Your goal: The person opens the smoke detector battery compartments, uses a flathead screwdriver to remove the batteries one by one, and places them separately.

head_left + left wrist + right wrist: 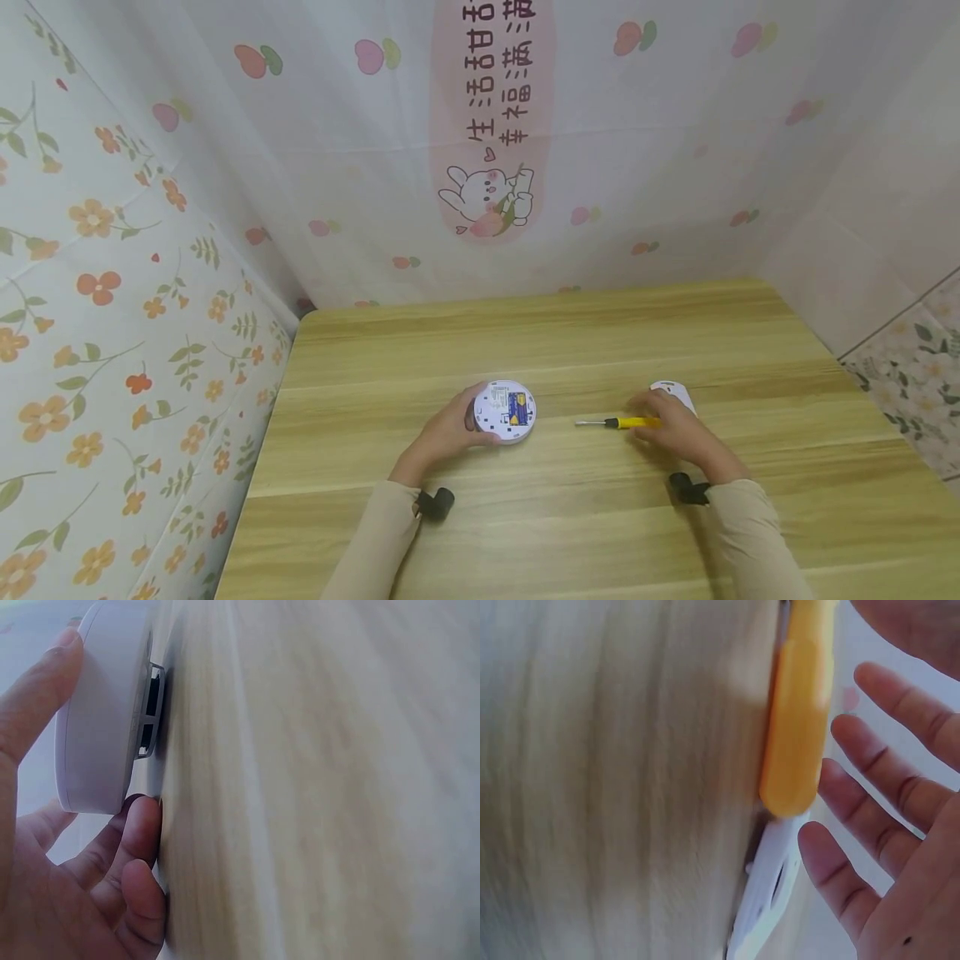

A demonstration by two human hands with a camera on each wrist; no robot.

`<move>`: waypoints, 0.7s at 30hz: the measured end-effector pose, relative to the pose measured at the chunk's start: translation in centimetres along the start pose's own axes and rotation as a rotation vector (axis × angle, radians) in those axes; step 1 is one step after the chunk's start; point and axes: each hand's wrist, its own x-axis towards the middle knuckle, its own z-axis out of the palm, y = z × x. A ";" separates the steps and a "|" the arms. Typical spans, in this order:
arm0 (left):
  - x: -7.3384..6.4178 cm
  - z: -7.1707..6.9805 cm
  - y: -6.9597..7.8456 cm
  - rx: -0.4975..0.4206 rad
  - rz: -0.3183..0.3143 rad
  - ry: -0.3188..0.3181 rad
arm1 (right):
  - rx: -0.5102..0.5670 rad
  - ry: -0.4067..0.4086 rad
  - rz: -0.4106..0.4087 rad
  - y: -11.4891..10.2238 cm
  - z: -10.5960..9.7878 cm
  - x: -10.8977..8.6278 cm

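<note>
A: Where's the white disc (504, 414)?

B: Low at the table (570, 517), label (518, 409) upward. A slotted grey part (152, 712) sticks out underneath; I can't tell whether it bears on the wood.

A: And the left hand (447, 431)?

B: Gripping the disc by its rim, coming in from between eight and nine o'clock, if twelve is the table's far edge. That's a sound hold: the label face is uncovered, and a light grip should do, since squeezing could make the smooth rim slip.

A: What's at three o'clock from the disc?

B: The screwdriver (617, 423), well apart from it, metal end toward nine, yellow handle (796, 727) toward three.

A: Does the right hand (677, 432) have it?

B: I don't think so. Its fingers are spread beside the handle, not wrapped round it; whether one touches, I can't tell. To my eye the step is handling that screwdriver, picking up or letting go.

A: Any advice?

B: Pinch the thick part of the handle and lift straight, metal end clear of the disc. Mind the white plate (681, 393) at two o'clock from the handle, just beside it: a careless knuckle could knock it.
</note>
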 end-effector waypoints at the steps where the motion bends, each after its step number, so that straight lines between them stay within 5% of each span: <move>1: 0.0 0.0 0.0 0.002 0.001 0.001 | -0.011 -0.002 -0.008 0.0 0.1 0.0; 7: -0.2 -0.1 0.3 0.000 -0.009 -0.001 | -0.061 -0.013 -0.040 -0.5 0.5 0.2; 21: -0.8 -0.4 0.4 0.036 -0.003 -0.009 | -0.109 -0.047 0.065 -1.0 1.0 0.0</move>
